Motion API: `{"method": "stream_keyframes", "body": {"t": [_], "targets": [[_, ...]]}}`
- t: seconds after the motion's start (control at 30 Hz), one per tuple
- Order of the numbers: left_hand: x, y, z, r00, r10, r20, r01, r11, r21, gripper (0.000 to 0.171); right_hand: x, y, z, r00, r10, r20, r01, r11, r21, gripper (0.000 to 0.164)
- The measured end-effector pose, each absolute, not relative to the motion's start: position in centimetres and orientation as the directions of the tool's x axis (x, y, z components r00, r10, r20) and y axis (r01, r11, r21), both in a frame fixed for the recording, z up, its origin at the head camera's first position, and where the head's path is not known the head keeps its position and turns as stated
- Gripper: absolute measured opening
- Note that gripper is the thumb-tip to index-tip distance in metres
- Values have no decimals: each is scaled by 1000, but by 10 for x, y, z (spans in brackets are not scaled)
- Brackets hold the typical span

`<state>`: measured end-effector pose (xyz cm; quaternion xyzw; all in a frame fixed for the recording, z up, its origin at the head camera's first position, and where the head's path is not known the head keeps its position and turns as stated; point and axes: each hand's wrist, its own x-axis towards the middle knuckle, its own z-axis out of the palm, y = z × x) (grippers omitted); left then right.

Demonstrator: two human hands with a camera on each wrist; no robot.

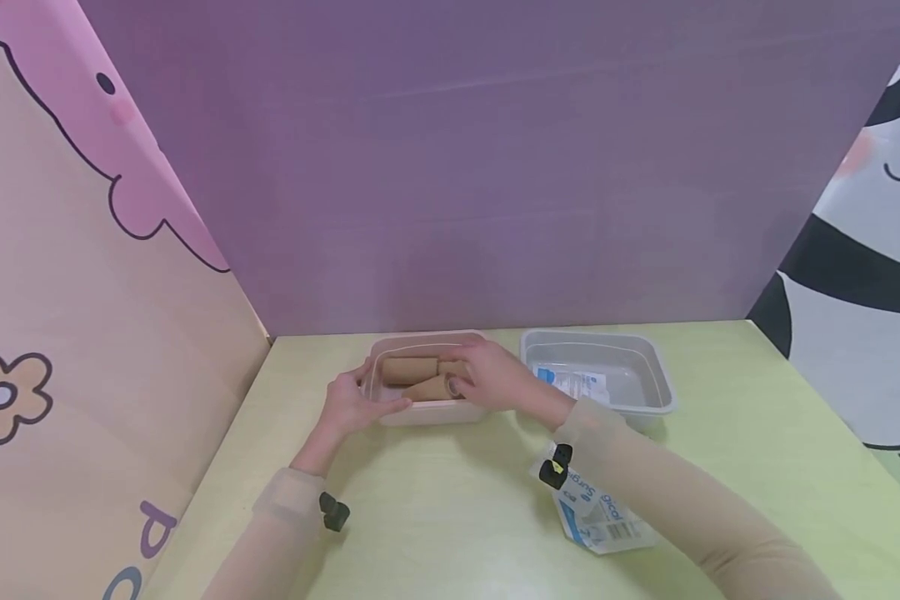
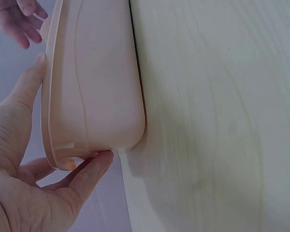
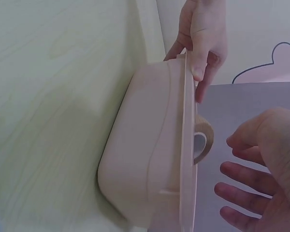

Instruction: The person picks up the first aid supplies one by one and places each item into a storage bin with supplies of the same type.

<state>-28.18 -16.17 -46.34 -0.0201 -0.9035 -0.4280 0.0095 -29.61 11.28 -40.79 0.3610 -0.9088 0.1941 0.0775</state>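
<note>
A pale pink plastic bin [image 1: 433, 414] stands at the back of the table, with several tan rolls [image 1: 409, 372] lying inside. My left hand [image 1: 348, 404] grips the bin's left end, the thumb along the front rim and the fingers round the side wall [image 2: 106, 96]. Over the bin's right half hovers my right hand [image 1: 495, 375], and it hides part of the rolls. In the right wrist view its fingers are loosely bent and spread, holding nothing, close to a tan roll [image 3: 207, 137] that sticks up past the rim and shows a pale round end.
To the right stands a light grey bin [image 1: 645, 375] with a white-and-blue packet [image 1: 581, 384] in it. Another packet [image 1: 607, 521], printed "Surgical", lies on the table partly under my right forearm. A purple panel [image 1: 450, 167] rises behind the bins.
</note>
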Motion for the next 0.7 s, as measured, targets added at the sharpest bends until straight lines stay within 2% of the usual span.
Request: {"method": "stream_keyframes", "body": {"t": [0.23,0.43,0.53,0.7], "targets": [[-280,-161,-462,-999,24,23,33,619,785,116,-295,127,-413,-758,-579,301,-651,697,-300,45],[-280,-161,-464,-999,27,21,33,618,785,115,-292,142,-415,-757,-565,329,-653,680,-334,47],[-280,-161,-464,-1000,25,16,28,619,785,116,-290,151,-412,-780,-544,310,-626,691,-362,45],[-280,-163,-464,-1000,24,15,27,615,788,118,-294,162,-412,-809,-503,303,-585,739,-334,45]]}}
